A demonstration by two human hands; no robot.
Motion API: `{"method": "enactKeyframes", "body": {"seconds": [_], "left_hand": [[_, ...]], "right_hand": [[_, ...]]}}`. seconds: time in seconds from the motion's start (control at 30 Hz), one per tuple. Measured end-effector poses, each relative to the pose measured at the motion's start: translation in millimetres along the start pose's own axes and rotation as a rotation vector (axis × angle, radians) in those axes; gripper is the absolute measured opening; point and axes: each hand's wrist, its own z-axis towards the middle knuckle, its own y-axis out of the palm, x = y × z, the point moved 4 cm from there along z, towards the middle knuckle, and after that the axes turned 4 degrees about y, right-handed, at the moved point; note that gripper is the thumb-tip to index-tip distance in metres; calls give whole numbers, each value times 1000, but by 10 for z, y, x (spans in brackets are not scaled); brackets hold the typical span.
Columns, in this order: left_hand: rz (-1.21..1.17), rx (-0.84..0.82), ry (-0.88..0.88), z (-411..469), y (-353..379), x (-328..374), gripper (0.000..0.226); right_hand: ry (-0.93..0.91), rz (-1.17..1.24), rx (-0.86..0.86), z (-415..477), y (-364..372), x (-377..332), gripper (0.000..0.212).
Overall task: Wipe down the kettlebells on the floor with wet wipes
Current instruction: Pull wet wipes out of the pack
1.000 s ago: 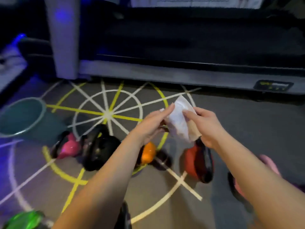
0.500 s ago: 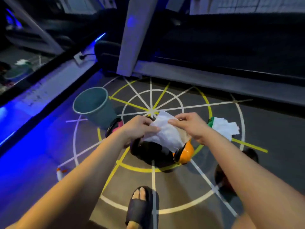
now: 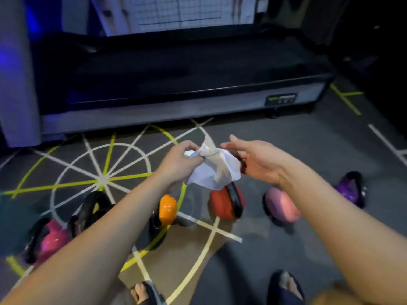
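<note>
view: head cam, angled down at the floor, both forearms in shot
left hand (image 3: 179, 160): fingers curled, pinching the bunched top-left part of the wet wipe
right hand (image 3: 255, 160): wide, fingers straight and spread, thumb up, holding nothing; palm turned to the wipe's right edge, contact unclear
wet wipe (image 3: 214, 172): white, crumpled, in the air between the two hands, hanging from the left one; one corner sticks up; above the red kettlebell
red kettlebell (image 3: 222, 204): on the floor right under the wipe, black handle, its top partly hidden by the wipe
orange kettlebell (image 3: 168, 209): on the floor left of the red one, on the yellow ring line, partly behind the left forearm
black kettlebell (image 3: 92, 209): left of the orange one, handle up
pink kettlebell (image 3: 52, 241): far left, just beside the black one, blurred
light pink kettlebell (image 3: 282, 204): right of the red one, partly behind the right forearm, blurred
purple kettlebell (image 3: 350, 190): far right, beyond the right forearm
floor (image 3: 286, 150): grey, white and yellow lines in a wheel pattern
treadmill (image 3: 176, 69): dark belt, grey side rail, across the top behind the markings
feet: left foot (image 3: 145, 292) and right foot (image 3: 286, 285) in dark slides at the bottom edge
</note>
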Motion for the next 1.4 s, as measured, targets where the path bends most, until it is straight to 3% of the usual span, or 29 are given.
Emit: {"method": "enactKeyframes", "body": {"seconds": [0.1, 0.2, 0.23, 0.33, 0.37, 0.47, 0.53, 0.73, 0.9, 0.97, 1.07, 1.17, 1.27, 1.4], "left_hand": [[-24, -151, 41, -11, 591, 245, 10], [4, -295, 112, -48, 1205, 508, 10], [17, -343, 142, -78, 1382, 576, 11], [62, -414, 212, -188, 1717, 683, 20], [109, -409, 245, -220, 1777, 704, 22], [284, -347, 305, -268, 1845, 719, 19], [353, -283, 247, -239, 1828, 676, 21], [267, -178, 43, -204, 1678, 593, 23], [118, -347, 26, -384, 1738, 680, 30], [23, -401, 83, -458, 1738, 756, 30], [-179, -455, 132, -532, 1736, 878, 11], [-254, -549, 65, -617, 1766, 898, 30], [-235, -488, 55, -706, 1794, 899, 36], [-138, -422, 214, -805, 1772, 1117, 21]], "right_hand": [[20, -14, 96, -418, -547, 256, 36], [115, -80, 236, -908, -1052, 534, 70], [111, -77, 281, -1040, -1197, 588, 71], [66, -97, 413, -1321, -1435, 638, 28], [45, -102, 463, -1372, -1470, 634, 23], [-85, -2, 572, -1411, -1450, 556, 20], [-234, -12, 630, -1374, -1398, 398, 10], [-620, -250, 726, -1355, -1273, 22, 8], [-683, -251, 908, -1525, -1538, 104, 7], [-648, -213, 898, -1545, -1586, 84, 5], [-491, -198, 794, -1486, -1534, 94, 7], [-417, -219, 755, -1415, -1520, 123, 10], [-419, -233, 711, -1405, -1513, 118, 21], [-338, -112, 338, -1444, -1417, 138, 41]]}}
